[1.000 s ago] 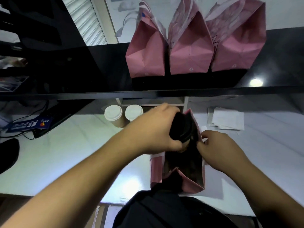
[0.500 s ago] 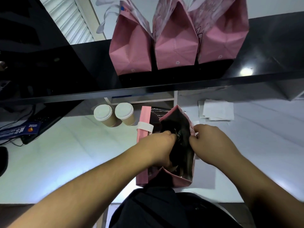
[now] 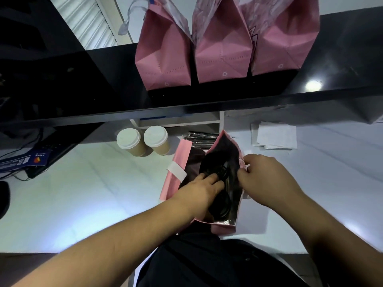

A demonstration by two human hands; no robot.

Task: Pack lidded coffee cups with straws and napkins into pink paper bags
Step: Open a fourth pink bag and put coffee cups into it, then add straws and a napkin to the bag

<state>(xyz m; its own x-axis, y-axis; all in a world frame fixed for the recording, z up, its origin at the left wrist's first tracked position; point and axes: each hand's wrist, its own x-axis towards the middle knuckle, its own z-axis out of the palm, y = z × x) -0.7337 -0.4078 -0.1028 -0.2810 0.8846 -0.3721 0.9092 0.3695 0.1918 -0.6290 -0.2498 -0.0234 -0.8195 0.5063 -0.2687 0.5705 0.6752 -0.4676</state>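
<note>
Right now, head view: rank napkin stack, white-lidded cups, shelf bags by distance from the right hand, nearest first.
From the right hand, which pinches the open bag's edge:
1. Napkin stack, just beyond it, slightly right.
2. White-lidded cups, across the bag, to the left.
3. Shelf bags, up on the black shelf, farthest.

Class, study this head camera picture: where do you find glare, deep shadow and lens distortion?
Head view: glare is a bright spot on the glossy black shelf, with a paler sheen on the white counter; the inside of the open bag is too dark to make out its contents; the wide lens bows the shelf edge and splays the three standing bags.
</note>
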